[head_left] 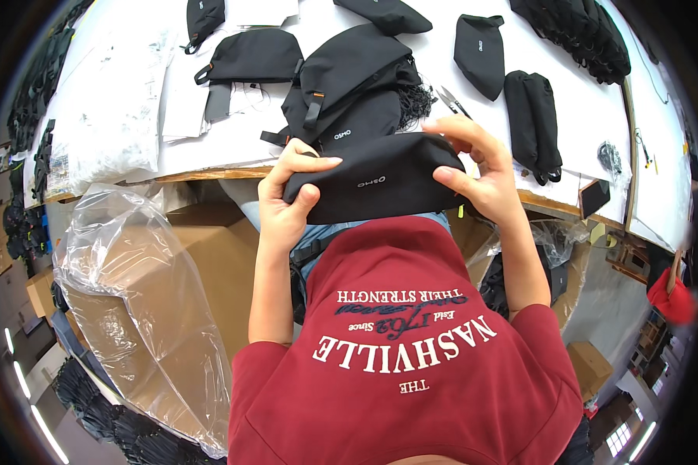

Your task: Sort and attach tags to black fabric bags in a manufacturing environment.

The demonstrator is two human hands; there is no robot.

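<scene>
A soft black fabric pouch (380,186) with a small pale print is held up lengthwise just off the table's near edge. My left hand (291,186) grips its left end, thumb on the near face and fingers over the top. At the other end my right hand (481,167) has its thumb against the pouch and its fingers curved over the corner, the index finger raised. Just beyond lies a pile of black pouches (349,74) with short straps and orange tags. A tangle of black cords (415,101) lies beside that pile.
Scissors (454,102) lie on the white table (473,116), near more black pouches (531,124) and a dark phone-like slab (595,198). Clear plastic bags (124,108) cover the table's left. A plastic-lined cardboard box (155,294) stands below the edge. Another person's red sleeve (671,298) shows far right.
</scene>
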